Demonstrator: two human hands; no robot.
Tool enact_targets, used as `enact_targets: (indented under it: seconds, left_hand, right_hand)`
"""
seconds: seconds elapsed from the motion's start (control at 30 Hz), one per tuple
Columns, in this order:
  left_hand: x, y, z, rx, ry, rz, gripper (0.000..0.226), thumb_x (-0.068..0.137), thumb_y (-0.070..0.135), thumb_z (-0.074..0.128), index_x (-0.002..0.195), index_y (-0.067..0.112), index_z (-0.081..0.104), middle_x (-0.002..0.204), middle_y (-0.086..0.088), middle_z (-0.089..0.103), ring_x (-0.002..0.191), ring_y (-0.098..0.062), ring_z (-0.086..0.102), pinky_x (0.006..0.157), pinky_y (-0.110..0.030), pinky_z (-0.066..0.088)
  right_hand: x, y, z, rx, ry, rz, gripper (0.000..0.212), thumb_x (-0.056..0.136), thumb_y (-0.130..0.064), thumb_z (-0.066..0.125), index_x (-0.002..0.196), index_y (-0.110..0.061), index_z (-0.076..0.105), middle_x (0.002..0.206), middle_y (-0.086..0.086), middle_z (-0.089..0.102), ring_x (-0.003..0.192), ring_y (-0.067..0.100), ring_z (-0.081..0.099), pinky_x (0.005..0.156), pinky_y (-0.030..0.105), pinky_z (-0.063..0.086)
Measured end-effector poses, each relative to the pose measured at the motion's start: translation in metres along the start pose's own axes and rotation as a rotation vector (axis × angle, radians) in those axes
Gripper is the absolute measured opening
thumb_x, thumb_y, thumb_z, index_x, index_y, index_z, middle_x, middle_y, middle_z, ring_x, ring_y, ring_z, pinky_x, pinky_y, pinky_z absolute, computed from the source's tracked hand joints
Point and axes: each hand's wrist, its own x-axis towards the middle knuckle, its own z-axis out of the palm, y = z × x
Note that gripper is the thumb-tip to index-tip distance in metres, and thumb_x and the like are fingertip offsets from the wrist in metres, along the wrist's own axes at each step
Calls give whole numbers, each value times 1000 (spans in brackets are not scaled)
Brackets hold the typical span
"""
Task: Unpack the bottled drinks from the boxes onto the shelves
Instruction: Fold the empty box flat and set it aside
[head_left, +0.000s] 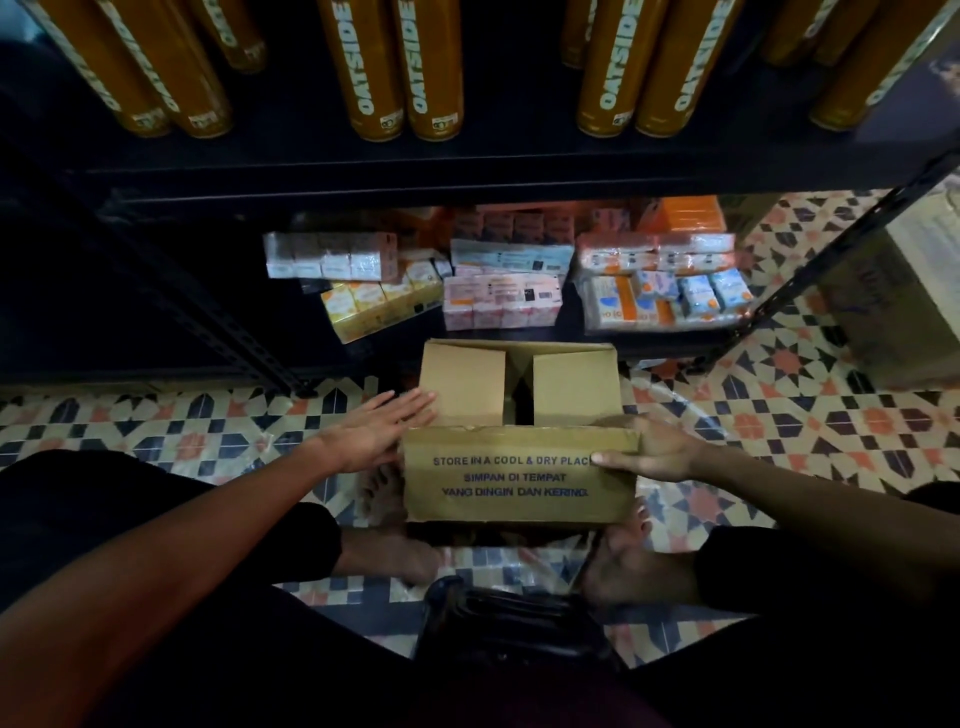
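Box (519, 483): on floor (208, 431) before shelf (675, 351); likely light, flaps floppy, so lift by side walls.
Left hand (379, 431): fingers straight, at left wall.
Right hand (660, 449): pinches near flap's right corner.

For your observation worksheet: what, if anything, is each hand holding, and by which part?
Right hand grips the cardboard box by the right end of its printed flap; left hand holds nothing.

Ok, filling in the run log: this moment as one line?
left hand: open, at cardboard box left flap | right hand: grips front flap | contents: not visible | shelf: Oatside bottles stocked
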Motion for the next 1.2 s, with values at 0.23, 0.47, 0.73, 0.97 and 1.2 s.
enact_targets:
  seconds: [0.23, 0.47, 0.73, 0.97, 1.2]
  left_hand:
    - [33, -4, -23, -404, 42, -449, 73, 103, 33, 49, 160, 17, 7, 167, -6, 2, 154, -21, 2, 125, -43, 13]
    - [91, 16, -33, -991, 224, -817, 61, 104, 43, 41, 156, 15, 26, 151, -13, 44, 134, -33, 46, 110, -39, 38]
    - [105, 0, -20, -933, 169, -1125, 62, 98, 61, 42, 111, 7, 69, 118, -21, 66, 109, -37, 62, 93, -42, 52]
    - [105, -3, -16, -1323, 240, -1163, 43, 89, 39, 72, 107, 0, 72, 104, -16, 72, 88, -28, 68, 79, -30, 52]
    - [86, -5, -45, -1320, 337, -959, 13, 94, 17, 68, 104, 9, 71, 95, -3, 69, 76, -9, 60, 63, -22, 47]
  right_hand:
    - [18, -5, -13, -113, 259, -78, 71, 79, -57, 78, 135, -18, 60, 138, 0, 56, 126, 21, 54, 104, 33, 44]
    - [56, -19, -12, 116, 420, 186, 94, 85, -52, 75, 159, -26, 23, 168, 8, 10, 149, 32, 25, 119, 48, 31]
    - [81, -32, -7, 496, 711, 511, 58, 104, -50, 44, 120, 2, 65, 126, 26, 64, 119, 39, 59, 102, 42, 44]
    - [94, -22, -17, 570, 492, 515, 45, 98, -37, 60, 132, -6, 63, 133, 15, 60, 121, 33, 56, 103, 37, 45]
    - [89, -14, -25, 806, 560, 428, 4, 86, -16, 70, 83, -15, 69, 92, 14, 72, 86, 30, 68, 77, 40, 57]
